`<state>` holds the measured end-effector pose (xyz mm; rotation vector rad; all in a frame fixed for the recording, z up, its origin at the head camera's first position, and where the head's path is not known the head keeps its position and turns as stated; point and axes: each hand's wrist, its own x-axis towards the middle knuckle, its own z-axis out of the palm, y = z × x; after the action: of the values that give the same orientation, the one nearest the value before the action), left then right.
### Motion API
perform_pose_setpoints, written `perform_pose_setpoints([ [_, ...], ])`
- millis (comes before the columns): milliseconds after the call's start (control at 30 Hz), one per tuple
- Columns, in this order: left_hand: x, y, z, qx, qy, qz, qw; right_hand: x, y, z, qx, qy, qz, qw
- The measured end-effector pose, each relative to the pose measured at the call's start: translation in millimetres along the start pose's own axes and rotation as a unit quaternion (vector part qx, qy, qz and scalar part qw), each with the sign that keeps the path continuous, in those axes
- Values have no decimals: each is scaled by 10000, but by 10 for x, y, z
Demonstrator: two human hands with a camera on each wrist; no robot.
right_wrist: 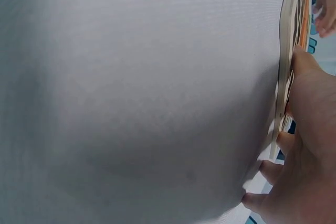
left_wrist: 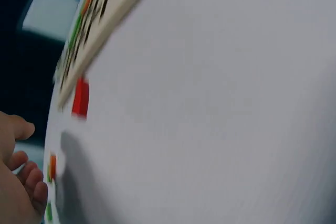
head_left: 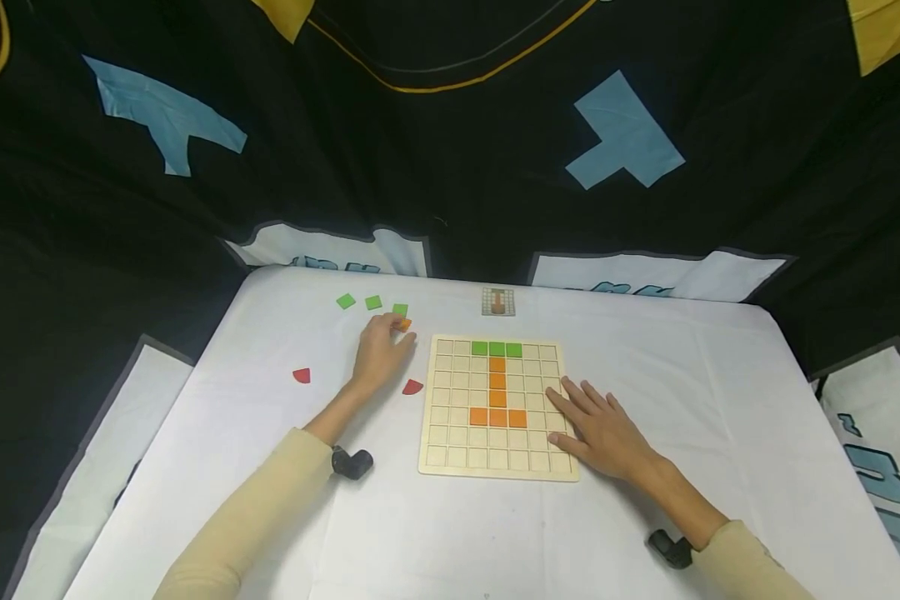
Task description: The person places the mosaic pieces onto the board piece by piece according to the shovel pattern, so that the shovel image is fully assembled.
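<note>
My left hand [head_left: 381,350] hovers over the table left of the wooden grid board [head_left: 427,454], thumb apart and fingers loosely bent with nothing between them. An orange tile [head_left: 405,325] and a green tile [head_left: 400,309] lie right by its fingertips. Spread fingers of my right hand [head_left: 603,429] rest on the board's right edge. On the board, a row of green tiles [head_left: 497,349] tops a column of orange tiles [head_left: 497,381], which meets an orange row [head_left: 498,417] below. In the left wrist view a red piece [left_wrist: 81,98] lies beside the board's edge.
Two more green tiles, one [head_left: 346,301] farther left and one [head_left: 373,302] nearer, lie at the back left. A second red quarter-round piece [head_left: 302,376] sits left of my left forearm. Behind the board lies a small pattern card [head_left: 498,302]. White cloth covers the table [head_left: 435,542].
</note>
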<state>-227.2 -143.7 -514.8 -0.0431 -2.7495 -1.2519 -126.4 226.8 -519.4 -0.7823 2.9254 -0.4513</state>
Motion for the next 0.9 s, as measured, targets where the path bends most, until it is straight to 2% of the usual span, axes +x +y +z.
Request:
perform_pose_setpoints([
  [67,62,-86,-52,98,21,-247,9996,3,5,6,-3,-16,-3,10000],
  [167,122,-142,-90,260,-93,-431,9987,5,7,11,-28,-16,-5,10000],
  [433,224,-109,-58,743,-116,-422,9963,13,-8,-4,-22,-24,9,10000],
  [567,246,-113,-60,729,-120,-479,9961,9,-15,-9,-26,53,-42,10000],
  [900,211,-132,-76,489,-91,-360,9981,-6,-7,-5,-42,86,-41,9999],
])
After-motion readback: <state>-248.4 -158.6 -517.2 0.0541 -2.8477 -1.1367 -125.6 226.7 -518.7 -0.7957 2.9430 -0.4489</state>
